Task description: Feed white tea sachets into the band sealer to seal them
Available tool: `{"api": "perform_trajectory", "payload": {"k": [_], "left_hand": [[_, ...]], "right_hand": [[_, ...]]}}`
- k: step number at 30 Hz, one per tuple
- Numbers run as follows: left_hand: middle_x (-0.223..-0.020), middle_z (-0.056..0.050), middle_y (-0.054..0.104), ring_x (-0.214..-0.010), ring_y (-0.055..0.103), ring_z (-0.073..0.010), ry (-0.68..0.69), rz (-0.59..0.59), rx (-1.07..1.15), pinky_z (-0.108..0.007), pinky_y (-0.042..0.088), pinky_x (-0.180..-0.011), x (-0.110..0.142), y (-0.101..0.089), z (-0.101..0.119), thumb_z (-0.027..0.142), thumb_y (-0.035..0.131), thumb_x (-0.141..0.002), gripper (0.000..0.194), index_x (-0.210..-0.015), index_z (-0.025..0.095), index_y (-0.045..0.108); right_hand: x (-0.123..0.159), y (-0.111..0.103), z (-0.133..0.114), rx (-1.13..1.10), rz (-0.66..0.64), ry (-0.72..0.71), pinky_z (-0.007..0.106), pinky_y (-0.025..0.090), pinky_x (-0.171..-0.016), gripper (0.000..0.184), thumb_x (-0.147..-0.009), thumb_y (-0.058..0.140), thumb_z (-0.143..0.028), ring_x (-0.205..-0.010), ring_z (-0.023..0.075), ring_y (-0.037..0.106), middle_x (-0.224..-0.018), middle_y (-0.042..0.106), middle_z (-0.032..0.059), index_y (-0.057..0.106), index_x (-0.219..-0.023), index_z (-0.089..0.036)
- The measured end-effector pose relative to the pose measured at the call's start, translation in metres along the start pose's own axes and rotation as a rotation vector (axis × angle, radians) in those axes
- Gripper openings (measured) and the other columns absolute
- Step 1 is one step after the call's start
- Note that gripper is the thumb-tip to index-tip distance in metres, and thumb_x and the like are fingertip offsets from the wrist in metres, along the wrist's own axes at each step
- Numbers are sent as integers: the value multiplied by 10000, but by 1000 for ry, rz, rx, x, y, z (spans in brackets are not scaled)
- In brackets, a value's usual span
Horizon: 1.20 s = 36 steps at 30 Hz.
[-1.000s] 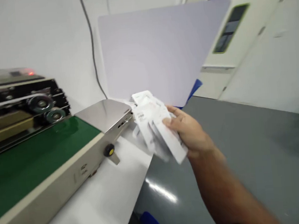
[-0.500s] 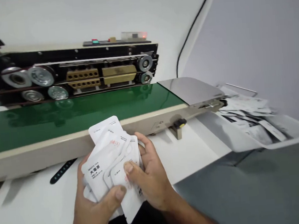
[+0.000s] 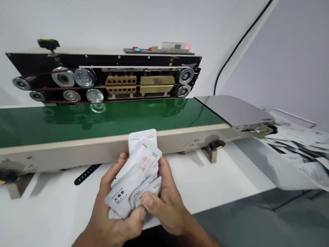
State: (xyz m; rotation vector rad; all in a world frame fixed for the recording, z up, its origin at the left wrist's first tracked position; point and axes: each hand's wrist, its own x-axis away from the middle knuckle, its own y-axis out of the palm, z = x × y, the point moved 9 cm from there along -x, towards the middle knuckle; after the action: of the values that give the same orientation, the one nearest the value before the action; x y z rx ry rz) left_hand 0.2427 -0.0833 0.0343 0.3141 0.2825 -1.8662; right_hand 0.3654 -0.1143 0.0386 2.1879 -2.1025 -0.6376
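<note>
Both my hands hold a loose bunch of white flat sachets (image 3: 136, 176) printed with dark and red characters, and "white tea" can be read on the sachets in the earlier view. My left hand (image 3: 112, 218) cups the bunch from below and the left. My right hand (image 3: 168, 211) grips it from the right, with its thumb pressed on the front sachets. The lower sachet edges are hidden by my fingers. Both hands are in front of the cream frame of a band sealer's conveyor (image 3: 95, 120), without touching it.
The sealer head (image 3: 105, 76) with pulleys and brass blocks stands behind the green belt. A steel infeed plate (image 3: 232, 110) lies at the belt's right end. A white tray (image 3: 302, 157) of sachets sits at right. A black wristband (image 3: 86, 174) lies on the white table (image 3: 215, 173).
The view has swung left from the right side and now faces the sealer squarely. My left hand has come into view and joined my right hand on the sachets, and the bunch is pressed tighter.
</note>
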Motion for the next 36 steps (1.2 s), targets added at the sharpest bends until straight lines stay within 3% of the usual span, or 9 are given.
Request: {"api": "perform_trajectory", "payload": {"k": [3,6,10,15,18,23,27,32,36], "left_hand": [[-1455,-2,482,-1338,462,-337,66,64,-41,-533,463,-1065,-1,-3,-3,466,790,-663,874,-1409,496,336],[-1465,-43,383,-1368,376,-368,85,82,-101,-591,393,-1097,-3,-3,-8,485,803,-628,942,-1421,451,296],[-1349,-99,450,-1222,519,-371,-25,-71,-223,-577,525,-937,-6,2,-21,372,761,-698,878,-1423,383,267],[-1365,-85,439,-1216,507,-306,-13,-255,-285,-535,467,-1008,-4,7,-20,244,712,-785,744,-1398,383,314],[-1413,-66,380,-1284,436,-285,56,-283,-288,-527,419,-1057,0,10,-15,245,680,-837,739,-1427,440,280],[-1485,-103,255,-1286,414,-322,62,-192,-257,-592,411,-1054,7,8,-19,278,729,-803,864,-1464,421,192],[-1537,-118,170,-1340,361,-359,63,-182,-265,-636,379,-1070,14,12,-24,222,752,-748,962,-1490,389,163],[-1461,-118,299,-1332,387,-308,167,-201,-249,-511,427,-1062,16,21,-10,192,721,-760,893,-1477,347,211],[-1437,-99,338,-1300,410,-295,307,-225,-185,-457,443,-1048,16,20,12,133,722,-774,937,-1511,352,186]], "right_hand": [[3,-6,-4,80,57,-92,460,521,-974,762,-829,733,-365,-1162,265,596,-1319,565,54,277,-1439,-385],[6,-12,-11,247,105,-211,476,505,-1001,727,-841,712,-330,-1213,277,560,-1369,513,36,297,-1431,-418],[10,-20,-9,492,53,-231,476,424,-1086,813,-867,679,-258,-1313,274,465,-1445,420,47,169,-1478,-422],[16,-26,2,706,-54,-95,556,344,-1127,930,-845,716,-273,-1355,313,399,-1454,367,105,54,-1491,-378],[18,-28,1,713,-21,-83,595,328,-1127,964,-809,762,-314,-1366,339,384,-1493,303,110,62,-1466,-404],[18,-29,5,539,39,-81,541,387,-1107,1149,-722,837,-440,-1375,327,376,-1553,161,119,-35,-1469,-420],[18,-35,11,505,67,-70,505,424,-1074,1183,-671,851,-509,-1366,298,369,-1542,173,61,-37,-1454,-514],[16,-25,5,561,-106,-54,511,445,-1043,1111,-728,825,-459,-1288,319,459,-1521,207,66,12,-1484,-483],[19,-8,-22,627,-215,-211,557,373,-1096,1011,-791,681,-232,-1386,350,334,-1524,218,63,4,-1513,-435]]}}
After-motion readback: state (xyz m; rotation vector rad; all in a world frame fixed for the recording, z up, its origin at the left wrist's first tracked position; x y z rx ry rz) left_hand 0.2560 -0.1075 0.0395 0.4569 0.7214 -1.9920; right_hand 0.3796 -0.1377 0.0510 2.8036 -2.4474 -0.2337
